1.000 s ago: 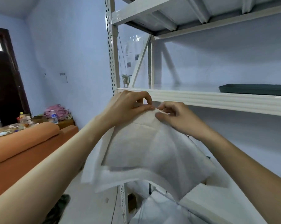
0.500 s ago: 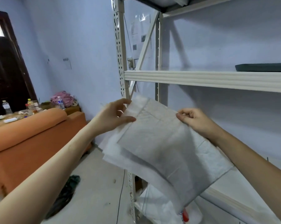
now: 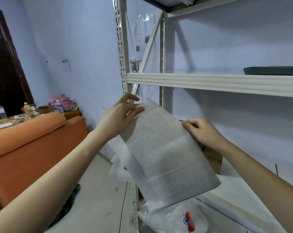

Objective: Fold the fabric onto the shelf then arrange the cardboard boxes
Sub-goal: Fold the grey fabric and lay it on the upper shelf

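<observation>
A folded piece of thin white fabric (image 3: 164,157) hangs in the air in front of the metal shelf unit (image 3: 209,83). My left hand (image 3: 120,115) pinches its top left corner. My right hand (image 3: 201,132) grips its top right edge. The fabric slopes down to the right, with looser layers trailing at its lower left. A brown cardboard box (image 3: 213,157) shows partly behind the fabric, on the lower shelf (image 3: 243,195).
A dark green tray (image 3: 273,70) lies on the middle shelf at right. A white printed bag (image 3: 184,219) sits under the lower shelf. An orange sofa (image 3: 33,142) stands at left, with a cluttered table (image 3: 11,118) and a dark door (image 3: 6,73) behind it.
My hands have moved apart from pinching together at the top, spreading the fabric wide. The fabric has dropped lower, below the middle shelf beam.
</observation>
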`<action>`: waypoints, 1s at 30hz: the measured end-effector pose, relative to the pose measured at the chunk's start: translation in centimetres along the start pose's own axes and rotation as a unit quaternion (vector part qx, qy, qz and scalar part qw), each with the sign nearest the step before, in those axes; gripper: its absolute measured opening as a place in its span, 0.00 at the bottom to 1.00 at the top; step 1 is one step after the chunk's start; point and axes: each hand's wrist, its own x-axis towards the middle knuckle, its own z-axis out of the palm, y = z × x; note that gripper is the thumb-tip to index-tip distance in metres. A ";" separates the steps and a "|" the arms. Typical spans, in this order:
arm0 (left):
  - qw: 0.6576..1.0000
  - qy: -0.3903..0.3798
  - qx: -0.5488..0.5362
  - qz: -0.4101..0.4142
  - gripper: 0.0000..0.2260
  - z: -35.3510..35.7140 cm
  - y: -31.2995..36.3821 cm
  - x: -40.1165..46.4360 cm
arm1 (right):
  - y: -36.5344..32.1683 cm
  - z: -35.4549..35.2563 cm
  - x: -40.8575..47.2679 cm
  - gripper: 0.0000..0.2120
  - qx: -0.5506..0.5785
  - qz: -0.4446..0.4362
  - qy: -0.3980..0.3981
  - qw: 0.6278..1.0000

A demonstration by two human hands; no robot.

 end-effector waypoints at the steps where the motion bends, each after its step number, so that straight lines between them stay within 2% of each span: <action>1: 1.000 -0.001 0.006 0.009 0.15 0.1 0.1 0.2 | -0.1 0.1 0.0 0.10 -0.012 -0.006 -0.001 1.000; 3: 1.000 -0.005 0.024 0.019 0.16 0.3 0.6 0.7 | -0.5 0.3 0.1 0.09 -0.023 -0.016 -0.001 1.000; 7: 0.996 -0.079 0.000 0.033 0.10 0.4 1.7 1.3 | -2.1 0.2 0.3 0.17 0.006 -0.061 -0.026 0.998; 12: 0.980 -0.188 -0.045 0.052 0.13 0.9 2.1 1.2 | -4.6 0.7 0.4 0.28 0.103 -0.096 -0.162 0.977; 17: 0.977 -0.187 -0.065 0.074 0.13 0.8 2.2 1.1 | -5.5 1.6 1.0 0.35 0.167 -0.057 -0.228 0.957; 21: 0.985 -0.157 -0.045 0.053 0.11 -0.2 2.1 0.9 | -5.0 1.8 1.2 0.27 0.149 -0.032 -0.258 0.954; 26: 0.988 -0.094 0.107 0.065 0.10 -1.4 2.6 0.4 | -4.4 1.1 1.2 0.11 0.008 -0.059 -0.263 0.963; 30: 0.990 -0.075 0.114 0.036 0.10 -1.5 1.3 0.5 | -3.9 0.3 1.2 0.07 -0.041 -0.064 -0.255 0.964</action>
